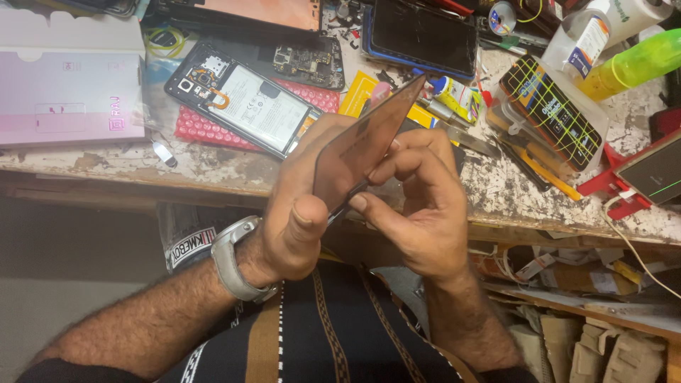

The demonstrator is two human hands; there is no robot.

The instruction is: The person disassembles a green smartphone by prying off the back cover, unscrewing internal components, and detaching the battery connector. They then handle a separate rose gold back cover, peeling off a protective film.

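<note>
While tilted, the dark panel [362,145] sits between both hands' grip.

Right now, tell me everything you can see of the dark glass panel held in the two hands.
The dark panel is a thin, flat, glossy sheet that looks like tinted glass or a phone screen, brownish-black with a long straight edge. It is tilted edge-on to the camera, its upper corner pointing toward the cluttered workbench. The left hand cradles it from behind, thumb at its lower edge; the right hand pinches that edge with its fingertips. No cracks are visible.
</note>
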